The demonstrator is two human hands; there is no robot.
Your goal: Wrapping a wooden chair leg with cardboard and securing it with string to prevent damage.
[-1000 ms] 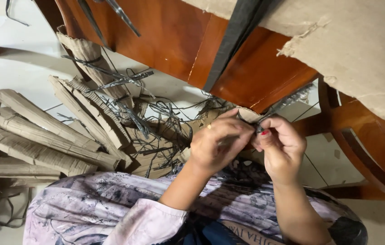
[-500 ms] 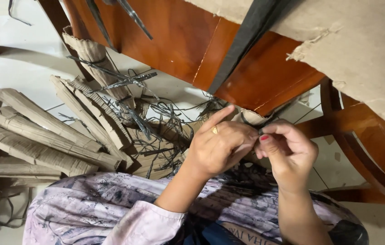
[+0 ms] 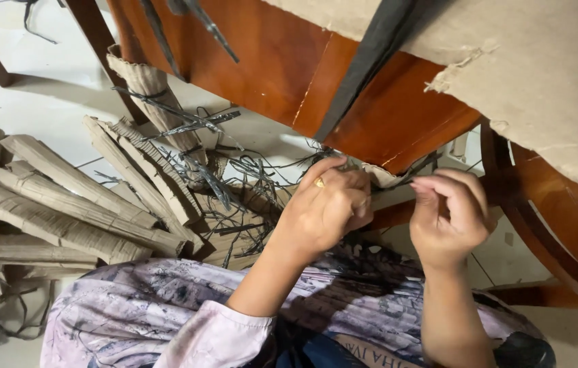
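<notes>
Under the edge of the reddish wooden furniture (image 3: 268,61), the person's two hands work close together on a thin dark strand (image 3: 398,182) that runs between them. The strand lies roughly level, left to right in the scene, its long axis crossing the small gap from the left hand (image 3: 323,211) to the right hand (image 3: 449,218). Both are about equally near it, one at each end of the short stretch that shows.

On the left hand the fingers (image 3: 353,197) are curled shut, with the forefinger stretched up toward the wood and a ring on one finger; they seem to pinch the strand together with a scrap of pale wrapping (image 3: 381,176), though the grip itself is hidden behind the knuckles. On the right hand the fingers (image 3: 439,187) are bent down in a tight pinch on the strand's other end, wrist straight, forearm rising from the lap.

To the left, on the floor, lie rolled cardboard pieces (image 3: 64,204) and a tangle of dark strips (image 3: 234,184).
</notes>
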